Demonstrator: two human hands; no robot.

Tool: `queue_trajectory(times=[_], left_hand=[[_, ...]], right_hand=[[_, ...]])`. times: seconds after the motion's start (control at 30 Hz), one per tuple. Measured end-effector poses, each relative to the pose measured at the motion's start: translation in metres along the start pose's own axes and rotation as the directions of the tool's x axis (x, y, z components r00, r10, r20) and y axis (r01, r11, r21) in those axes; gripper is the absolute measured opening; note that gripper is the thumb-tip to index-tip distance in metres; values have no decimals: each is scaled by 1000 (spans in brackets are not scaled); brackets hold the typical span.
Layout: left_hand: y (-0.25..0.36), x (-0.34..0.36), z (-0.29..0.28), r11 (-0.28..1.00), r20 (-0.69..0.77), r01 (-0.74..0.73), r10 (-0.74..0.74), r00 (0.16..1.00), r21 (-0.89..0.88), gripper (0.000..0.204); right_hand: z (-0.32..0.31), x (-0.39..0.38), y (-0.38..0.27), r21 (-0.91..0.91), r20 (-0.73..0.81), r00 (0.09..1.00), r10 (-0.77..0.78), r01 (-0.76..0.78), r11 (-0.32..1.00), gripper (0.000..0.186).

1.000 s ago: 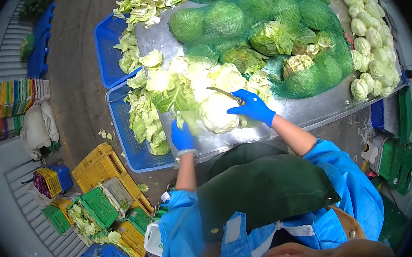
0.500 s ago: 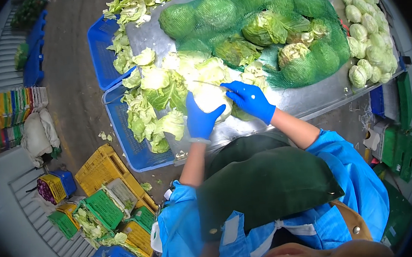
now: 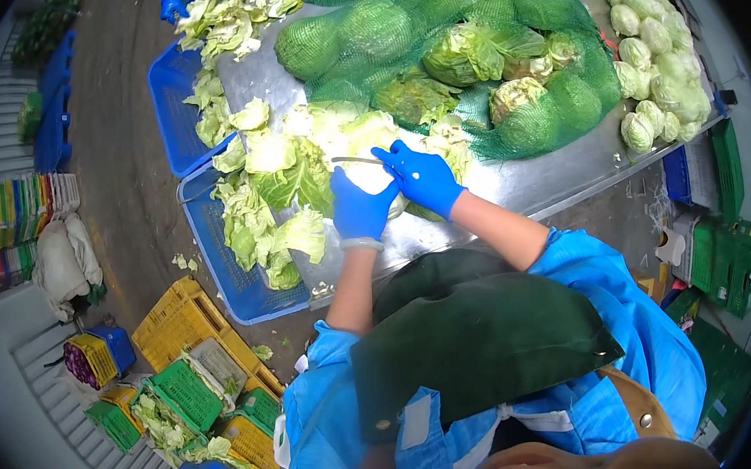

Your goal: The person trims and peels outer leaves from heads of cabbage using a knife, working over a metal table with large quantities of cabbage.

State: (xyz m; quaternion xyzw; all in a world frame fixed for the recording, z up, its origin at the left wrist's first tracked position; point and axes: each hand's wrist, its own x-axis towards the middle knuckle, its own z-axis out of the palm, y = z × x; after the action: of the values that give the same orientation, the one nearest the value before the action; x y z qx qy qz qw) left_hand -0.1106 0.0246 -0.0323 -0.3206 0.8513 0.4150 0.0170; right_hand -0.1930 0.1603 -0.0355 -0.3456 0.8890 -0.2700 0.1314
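Both my hands wear blue gloves and meet at the near edge of a metal table. My right hand is closed on a knife, whose thin blade points left over a pale, brightly lit cabbage. Against the cabbage's near side rests my left hand, its fingers curved round it and its thumb toward the right hand. The two hands hide much of the cabbage, and the knife's handle is covered by my right hand. Loose cabbage leaves lie heaped just left of my left hand.
Blue crates stand along the table's left side, leaves spilling over them. Green net wraps several cabbages beyond my hands. Trimmed cabbages are piled far right. A co-worker's gloved hand shows at upper left. Yellow crates stand lower left.
My hands have come closer together over the cabbage, covering more of it. The whole view has shifted slightly, and a co-worker's gloved hand now appears at upper left.
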Motion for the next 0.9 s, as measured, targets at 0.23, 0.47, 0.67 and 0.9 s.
queue_trajectory(times=[0.23, 0.47, 0.67, 0.9], left_hand=[[-17, -5, 4, 994, -28, -65, 63, 998, -88, 113], [-14, -9, 11, 991, -97, -129, 126, 987, -33, 114], [-29, -33, 6, 957, -42, -286, 284, 958, -48, 117], [-72, -23, -46, 922, 231, -348, 381, 895, -172, 125]], right_hand=[[-6, -8, 21, 217, 9, 987, -161, 156, 964, 38], [11, 7, 14, -30, -43, 999, 16, -18, 999, 42], [7, 21, 46, 247, -24, 980, 198, -186, 951, 42], [10, 12, 79, 81, 60, 903, 426, -430, 899, 53]])
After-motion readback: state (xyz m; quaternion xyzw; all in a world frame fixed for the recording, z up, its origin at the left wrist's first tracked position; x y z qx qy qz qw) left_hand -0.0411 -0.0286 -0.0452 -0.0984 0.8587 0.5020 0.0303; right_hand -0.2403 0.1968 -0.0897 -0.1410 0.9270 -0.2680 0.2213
